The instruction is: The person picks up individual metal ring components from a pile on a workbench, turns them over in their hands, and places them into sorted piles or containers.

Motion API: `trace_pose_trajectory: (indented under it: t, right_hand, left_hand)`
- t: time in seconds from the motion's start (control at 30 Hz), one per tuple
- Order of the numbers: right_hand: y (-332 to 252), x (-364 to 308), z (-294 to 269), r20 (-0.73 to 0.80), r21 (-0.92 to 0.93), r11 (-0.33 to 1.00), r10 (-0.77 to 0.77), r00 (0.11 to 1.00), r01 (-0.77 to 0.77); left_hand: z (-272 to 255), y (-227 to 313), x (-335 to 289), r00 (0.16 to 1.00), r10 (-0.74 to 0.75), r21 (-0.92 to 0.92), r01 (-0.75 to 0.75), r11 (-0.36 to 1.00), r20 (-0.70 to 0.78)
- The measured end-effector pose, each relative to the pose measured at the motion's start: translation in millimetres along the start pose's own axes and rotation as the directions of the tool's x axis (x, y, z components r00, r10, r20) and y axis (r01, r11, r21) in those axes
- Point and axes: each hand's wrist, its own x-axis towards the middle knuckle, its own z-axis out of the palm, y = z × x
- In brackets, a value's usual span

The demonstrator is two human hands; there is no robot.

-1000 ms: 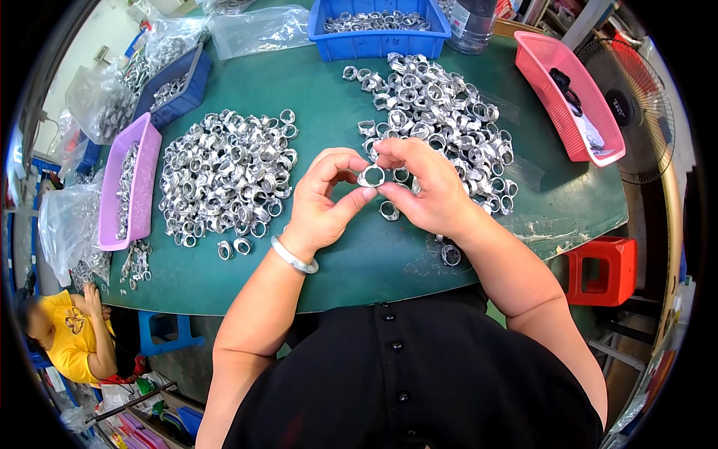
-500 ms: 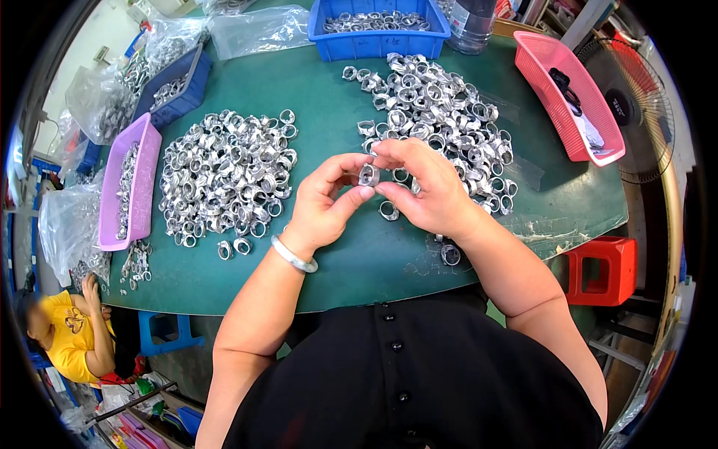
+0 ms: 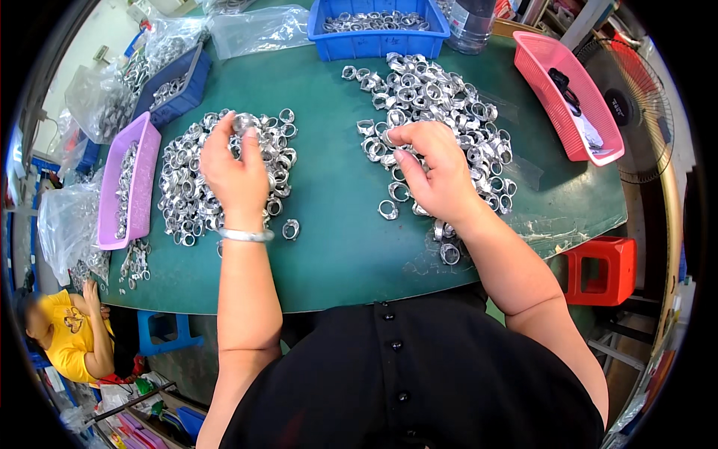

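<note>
My left hand (image 3: 233, 172) is over the left pile of silver metal rings (image 3: 187, 198), thumb and fingers closed on one metal ring (image 3: 243, 122) at their tips. A pale bangle circles that wrist. Over the near-left part of the right pile of similar rings (image 3: 426, 93) is my right hand (image 3: 437, 168). Its thumb and forefinger are apart, with the forefinger tip beside a ring (image 3: 387, 138); no ring shows held between them. Single rings lie near the piles, one (image 3: 291, 229) right of my left wrist and another (image 3: 388, 209) left of my right hand.
A blue bin (image 3: 381, 46) of rings stands at the far edge beside a clear bottle (image 3: 471, 26). On the left are a purple basket (image 3: 146, 168), a darker blue bin (image 3: 196, 82) and plastic bags. A pink basket (image 3: 550, 97) and fan are right. A co-worker in yellow (image 3: 71, 340) is lower left.
My hands have parted from around one ring at the middle. The left has gone left and away from me with a ring; the right has shifted slightly right, onto its pile.
</note>
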Motion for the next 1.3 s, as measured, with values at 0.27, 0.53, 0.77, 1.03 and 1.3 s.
trace_pose_trajectory:
  t: [0.27,0.53,0.77,1.03,1.3]
  right_hand:
    - [-2,1,1,0.021,-0.003,1.000,0.014,1.000,-0.014]
    - [2,-1,0,0.008,0.012,0.999,0.043,0.999,-0.043]
    - [-4,0,1,0.010,0.054,0.998,0.034,0.999,-0.035]
    - [-10,-2,-1,0.133,0.227,0.968,0.077,0.988,-0.106]
    - [-18,0,-8,0.326,0.405,0.852,0.205,0.923,-0.332]
  left_hand:
    - [-3,-17,-6,0.982,-0.119,0.530,0.026,0.848,0.144]
    - [12,70,-30,0.697,0.363,-0.346,-0.174,0.922,0.619]
    - [8,91,-50,0.553,0.343,-0.306,-0.162,0.938,0.759]
    - [10,88,-46,0.823,0.227,-0.434,0.026,0.901,0.520]
    - [9,87,-46,0.895,0.207,-0.549,0.048,0.834,0.394]
